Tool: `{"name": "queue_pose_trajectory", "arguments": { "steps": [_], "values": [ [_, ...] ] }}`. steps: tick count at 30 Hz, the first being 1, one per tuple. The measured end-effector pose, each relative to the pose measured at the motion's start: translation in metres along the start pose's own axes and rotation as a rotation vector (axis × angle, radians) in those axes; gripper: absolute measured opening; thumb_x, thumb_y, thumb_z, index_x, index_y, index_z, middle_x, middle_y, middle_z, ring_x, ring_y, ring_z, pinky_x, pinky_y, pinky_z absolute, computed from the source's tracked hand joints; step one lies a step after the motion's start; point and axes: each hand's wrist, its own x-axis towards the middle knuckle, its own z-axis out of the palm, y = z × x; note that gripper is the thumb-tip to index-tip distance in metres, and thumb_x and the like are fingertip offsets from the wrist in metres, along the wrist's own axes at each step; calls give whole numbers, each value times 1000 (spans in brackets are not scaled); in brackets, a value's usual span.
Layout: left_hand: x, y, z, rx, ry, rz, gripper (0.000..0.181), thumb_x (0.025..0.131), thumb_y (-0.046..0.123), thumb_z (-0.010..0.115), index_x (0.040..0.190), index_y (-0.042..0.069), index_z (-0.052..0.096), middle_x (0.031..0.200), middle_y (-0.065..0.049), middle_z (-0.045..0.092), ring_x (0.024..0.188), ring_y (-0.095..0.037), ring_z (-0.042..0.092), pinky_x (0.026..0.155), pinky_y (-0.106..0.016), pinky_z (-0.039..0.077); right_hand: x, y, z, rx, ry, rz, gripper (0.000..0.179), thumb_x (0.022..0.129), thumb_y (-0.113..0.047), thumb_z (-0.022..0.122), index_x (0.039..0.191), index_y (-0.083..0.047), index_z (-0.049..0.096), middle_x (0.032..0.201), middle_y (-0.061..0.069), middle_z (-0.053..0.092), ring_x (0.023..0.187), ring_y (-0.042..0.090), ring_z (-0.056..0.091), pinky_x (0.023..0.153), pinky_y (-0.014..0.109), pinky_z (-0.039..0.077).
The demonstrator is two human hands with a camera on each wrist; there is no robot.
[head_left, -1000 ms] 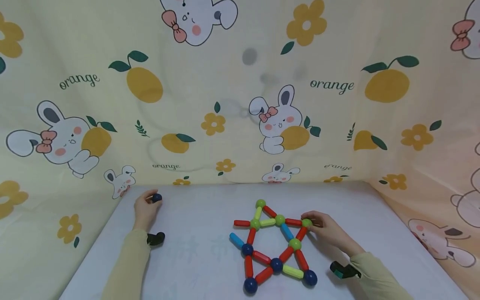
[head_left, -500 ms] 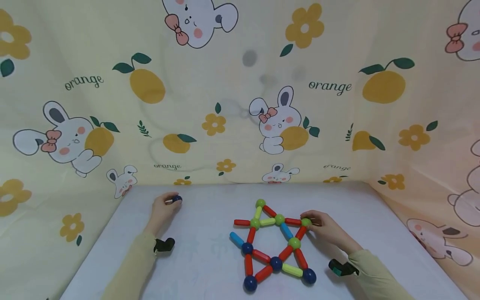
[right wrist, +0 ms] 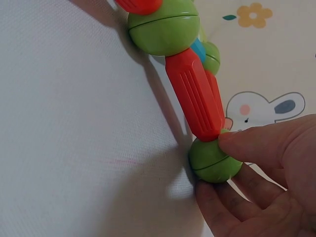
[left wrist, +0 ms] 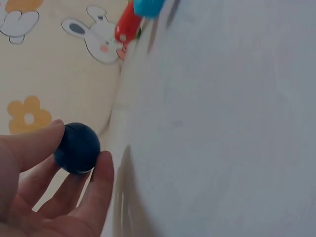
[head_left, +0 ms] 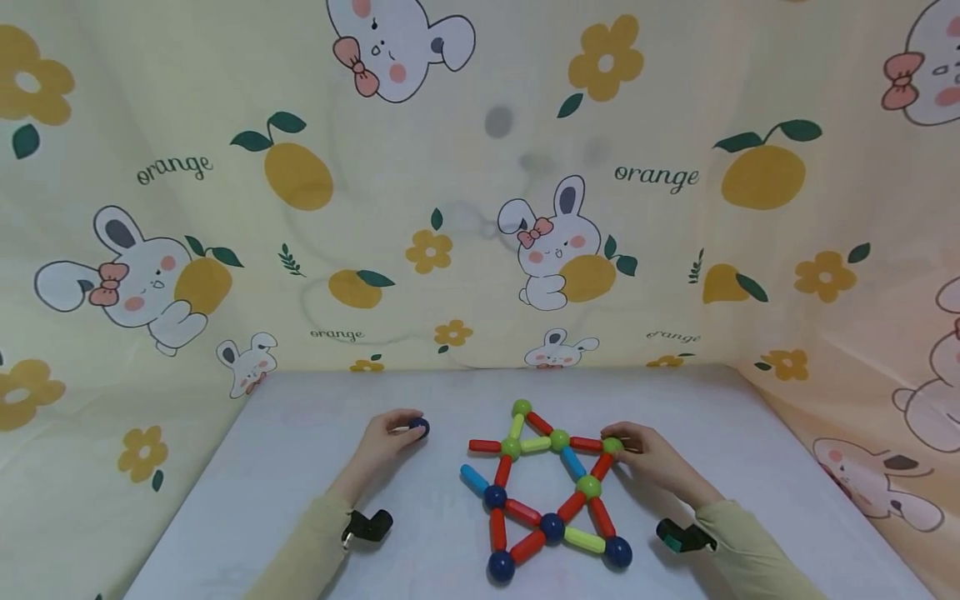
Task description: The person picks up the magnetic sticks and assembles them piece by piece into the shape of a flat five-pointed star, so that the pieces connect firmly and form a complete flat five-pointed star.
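Observation:
In the head view my left hand (head_left: pixel 382 446) pinches a dark blue ball (left wrist: pixel 77 148) between thumb and fingers, left of a star-like frame of rods and balls. My right hand (head_left: pixel 656 458) holds the green ball (right wrist: pixel 216 159) at the frame's right corner, thumb on one side and fingers on the other. Red rods (right wrist: pixel 193 94) run from that ball to other green balls. The frame's lower part has dark blue balls (head_left: pixel 552 527). On its left side a red rod (head_left: pixel 484 446) and a blue rod (head_left: pixel 474 479) each have a free outer end.
The frame lies on a white table (head_left: pixel 300 467). Behind and beside it hangs a cream cloth (head_left: pixel 465 275) printed with rabbits, oranges and flowers. A black wrist camera (head_left: pixel 367 526) sits on the left wrist, another black wrist camera (head_left: pixel 684 536) on the right.
My left hand has moved right and a little nearer with the dark blue ball, coming closer to the frame. The right hand stays on the green ball, and the frame keeps its place.

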Motion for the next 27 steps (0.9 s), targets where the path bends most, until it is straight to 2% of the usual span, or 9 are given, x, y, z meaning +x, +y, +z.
{"name": "queue_pose_trajectory", "arguments": {
  "steps": [4, 8, 12, 19, 27],
  "values": [
    [-3, 2, 12, -41, -76, -17, 43, 88, 19, 70, 126, 3, 58, 119, -12, 61, 102, -22, 62, 86, -34, 53, 0, 0, 0, -3, 3, 7, 33, 91, -3, 62, 124, -1, 58, 120, 13, 59, 112, 33, 55, 95, 49, 46],
    [-5, 4, 22, -77, -147, -5, 45, 89, 20, 70, 126, -1, 56, 117, -15, 62, 99, -22, 64, 85, -35, 53, -2, -2, 0, -12, 4, -2, 33, 91, -3, 62, 124, 0, 58, 119, 13, 59, 112, 34, 55, 95, 50, 46],
    [-9, 6, 29, -50, -160, -5, 42, 89, 22, 70, 122, 0, 59, 114, -13, 63, 98, -21, 64, 86, -35, 53, -3, -3, 0, -16, 2, -3, 33, 92, -4, 62, 124, 0, 58, 120, 13, 59, 112, 35, 54, 95, 50, 46],
    [-19, 15, 33, 18, -188, -24, 40, 89, 27, 69, 121, 4, 61, 113, -9, 64, 101, -21, 63, 92, -40, 50, -1, -1, 0, -1, -2, 3, 33, 92, -6, 62, 125, -1, 57, 120, 13, 59, 112, 34, 54, 94, 49, 47],
    [-25, 19, 41, -163, -290, -74, 33, 93, 13, 64, 118, -7, 57, 105, -17, 66, 87, -26, 68, 78, -36, 56, 0, 2, -1, -5, -5, -22, 32, 92, -3, 61, 124, 0, 58, 120, 14, 59, 113, 36, 54, 96, 52, 44]
  ]
}}
